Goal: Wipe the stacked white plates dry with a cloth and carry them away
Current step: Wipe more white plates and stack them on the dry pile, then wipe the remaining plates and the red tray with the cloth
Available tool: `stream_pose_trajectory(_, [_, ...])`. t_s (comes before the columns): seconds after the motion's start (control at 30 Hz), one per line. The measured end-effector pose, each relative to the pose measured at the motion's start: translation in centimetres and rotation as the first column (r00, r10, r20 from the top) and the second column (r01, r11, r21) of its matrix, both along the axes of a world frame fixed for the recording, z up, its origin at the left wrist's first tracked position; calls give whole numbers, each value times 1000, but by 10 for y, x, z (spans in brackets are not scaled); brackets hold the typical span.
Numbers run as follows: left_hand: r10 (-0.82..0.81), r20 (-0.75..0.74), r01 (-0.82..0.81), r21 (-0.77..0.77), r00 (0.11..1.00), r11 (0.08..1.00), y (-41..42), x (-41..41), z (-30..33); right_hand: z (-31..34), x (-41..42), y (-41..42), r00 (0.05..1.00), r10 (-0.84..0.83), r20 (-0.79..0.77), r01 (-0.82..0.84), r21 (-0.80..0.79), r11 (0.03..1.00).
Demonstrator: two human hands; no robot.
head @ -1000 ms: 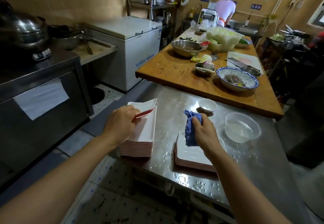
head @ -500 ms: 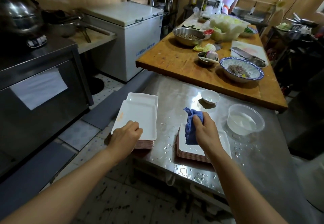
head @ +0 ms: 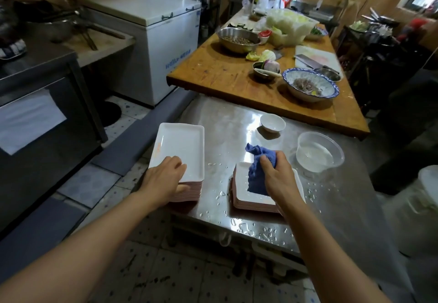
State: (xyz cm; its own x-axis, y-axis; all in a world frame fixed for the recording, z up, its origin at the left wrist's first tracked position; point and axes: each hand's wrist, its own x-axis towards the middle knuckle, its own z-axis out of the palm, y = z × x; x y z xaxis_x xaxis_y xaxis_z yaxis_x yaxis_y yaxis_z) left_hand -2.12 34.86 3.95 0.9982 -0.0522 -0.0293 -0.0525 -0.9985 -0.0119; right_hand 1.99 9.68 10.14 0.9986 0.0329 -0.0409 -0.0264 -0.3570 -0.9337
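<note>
Two plate stacks (head: 187,190) sit on a wet steel table (head: 237,118).

I count two stacks of white plates on the steel counter (head: 237,118): the left stack (head: 182,151) at its left edge, the right stack (head: 244,191) by the near edge. One blue cloth (head: 257,170), one small white bowl (head: 272,122), one clear plastic container (head: 318,151). My two hands: left hand (head: 166,177), right hand (head: 277,177).
</note>
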Motion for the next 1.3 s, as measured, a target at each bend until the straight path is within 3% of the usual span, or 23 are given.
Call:
stream_pose_trajectory(0.27, [50,-35,-52,-41,998,998,-7,9,3,9,-7,-6,998,-60,-32,61,46,997])
stream_pose_trajectory(0.37, [88,84,-46,-406,993,913,-40,12,22,18,-9,-10,997,-75,24,76,-2,997])
stream_pose_trajectory(0.43, [132,-34,-116,-718,991,686,-70,13,38,27,-11,-14,992,-97,79,101,-41,994])
stream_pose_trajectory(0.5, [36,-357,-347,-874,933,340,-102,12,50,37,-13,-20,991,-101,92,102,-8,995])
stream_pose_trajectory(0.57, [-217,-637,-641,-765,739,64,-127,10,56,45,-16,-27,991,-82,109,82,3,997])
stream_pose_trajectory(0.63, [-480,-688,-830,-526,543,-185,-145,12,59,51,-20,-37,986,-52,158,63,-70,996])
stream_pose_trajectory(0.7, [-624,-608,-870,-298,491,-393,-161,19,66,55,-23,-48,980,-3,198,32,-146,989])
stream_pose_trajectory(0.73, [-631,-589,-859,-272,505,-433,-167,23,70,56,-25,-54,978,37,208,-2,-166,986])
stream_pose_trajectory(0.77, [-616,-593,-852,-297,519,-432,-173,28,73,56,-27,-61,974,81,210,-42,-181,983])
stream_pose_trajectory(0.87, [-509,-651,-825,-476,563,-305,-187,46,79,49,-24,-82,959,166,232,-102,-264,959])
stream_pose_trajectory(0.97, [-323,-638,-705,-690,699,-163,-213,60,82,37,-7,-101,921,169,352,-31,-365,930])
stream_pose_trajectory(1.03, [-195,-551,-580,-800,812,-155,-238,70,82,27,9,-115,908,87,410,73,-358,931])
stream_pose_trajectory(1.07, [-128,-481,-495,-858,868,-138,-251,75,81,23,18,-123,912,34,409,117,-339,933])
stream_pose_trajectory(1.1, [-47,-375,-378,-924,926,-63,-263,81,78,19,28,-130,922,-11,386,147,-322,935])
stream_pose_trajectory(1.17, [68,-64,-75,-981,996,177,-285,96,72,12,50,-147,947,-75,312,172,-295,940])
stream_pose_trajectory(1.23, [66,185,153,-930,980,333,-304,112,67,7,75,-165,965,-128,230,188,-265,946])
stream_pose_trajectory(1.3, [-1,334,300,-846,943,441,-322,134,63,5,104,-184,978,-173,114,192,-190,963])
